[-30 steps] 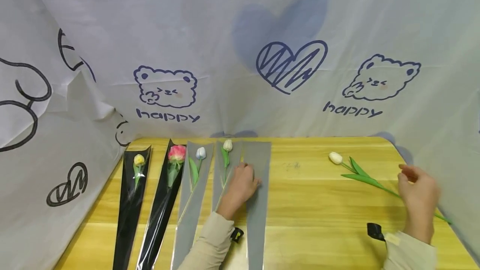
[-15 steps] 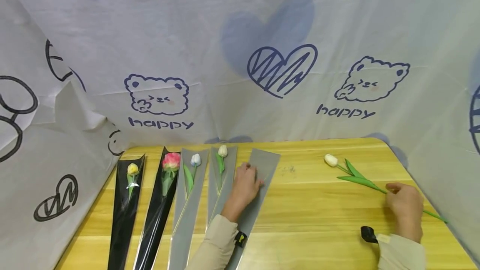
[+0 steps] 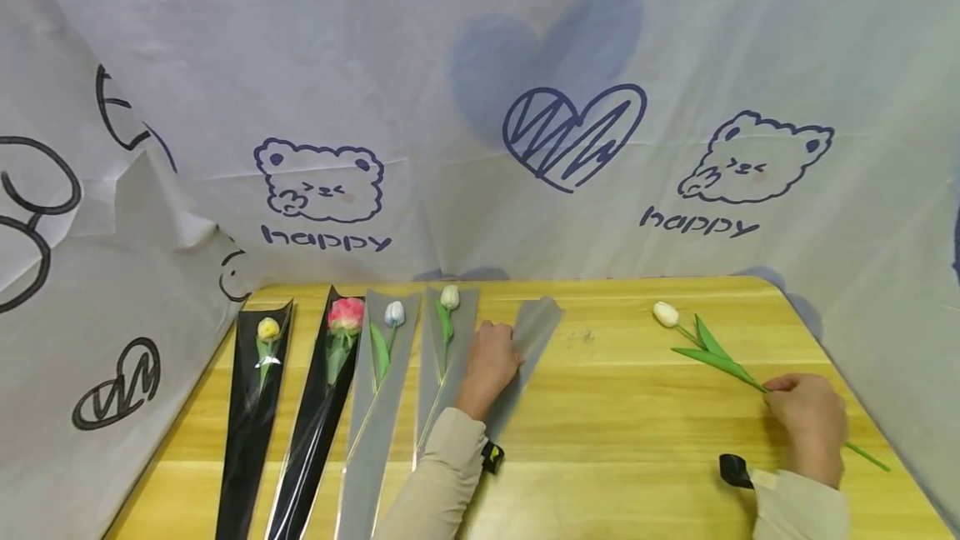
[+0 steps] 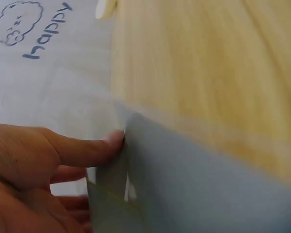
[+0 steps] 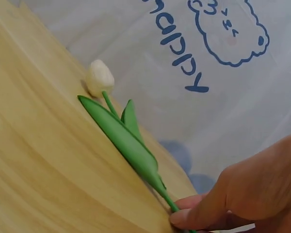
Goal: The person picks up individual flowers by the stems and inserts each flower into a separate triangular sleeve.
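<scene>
My left hand [image 3: 491, 361] pinches the edge of a grey flower sleeve [image 3: 534, 332] between thumb and fingers. In the left wrist view this sleeve [image 4: 199, 189] spreads out to the right of the thumb, its surface bent up. On the right side of the table, my right hand [image 3: 808, 415] pinches the green stem of a white tulip [image 3: 665, 314]. Its bloom [image 5: 100, 78] and two green leaves point away from the hand, close over the wood in the right wrist view. The stem's lower end sticks out past the hand.
Left of my left hand lie two grey sleeves, one with a white tulip [image 3: 449, 298] and one with a pale blue tulip [image 3: 394, 313]. Further left are black sleeves with a pink flower [image 3: 346, 317] and a yellow tulip [image 3: 267, 329]. Printed cloth [image 3: 450, 223] hangs behind the wooden table [image 3: 622, 448].
The left hand has drawn the grey sleeve away from the neighbouring one; its top now tilts right and is bent. The right hand has come down onto the tulip stem and taken hold.
</scene>
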Demonstrator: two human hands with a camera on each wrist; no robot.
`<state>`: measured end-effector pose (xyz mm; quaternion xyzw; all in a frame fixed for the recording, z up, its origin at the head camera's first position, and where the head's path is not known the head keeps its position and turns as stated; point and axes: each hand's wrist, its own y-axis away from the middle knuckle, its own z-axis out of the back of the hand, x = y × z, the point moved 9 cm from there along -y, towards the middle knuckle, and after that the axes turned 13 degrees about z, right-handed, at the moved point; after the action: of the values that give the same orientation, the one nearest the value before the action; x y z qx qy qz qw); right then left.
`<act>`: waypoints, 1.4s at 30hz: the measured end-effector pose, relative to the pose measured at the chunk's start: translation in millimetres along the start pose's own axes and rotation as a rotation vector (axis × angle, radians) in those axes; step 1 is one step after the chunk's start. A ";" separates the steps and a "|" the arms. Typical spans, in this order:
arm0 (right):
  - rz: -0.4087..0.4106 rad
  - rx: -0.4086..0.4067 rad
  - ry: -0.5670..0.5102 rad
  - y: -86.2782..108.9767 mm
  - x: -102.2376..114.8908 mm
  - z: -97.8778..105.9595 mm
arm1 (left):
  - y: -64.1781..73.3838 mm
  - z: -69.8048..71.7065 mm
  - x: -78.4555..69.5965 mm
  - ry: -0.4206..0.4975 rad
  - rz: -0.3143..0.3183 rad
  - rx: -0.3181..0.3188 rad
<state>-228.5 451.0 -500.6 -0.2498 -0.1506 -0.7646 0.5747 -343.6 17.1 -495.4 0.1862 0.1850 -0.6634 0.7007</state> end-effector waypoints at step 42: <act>0.280 -0.049 -1.242 -1.8 153.2 -10.8 | 21.5 13.2 -3.0 1.151 0.010 0.599</act>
<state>-265.4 322.9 -424.5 -0.6769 -0.4040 -0.3982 0.4690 -322.2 14.1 -482.2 0.7002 0.3370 -0.4773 0.4102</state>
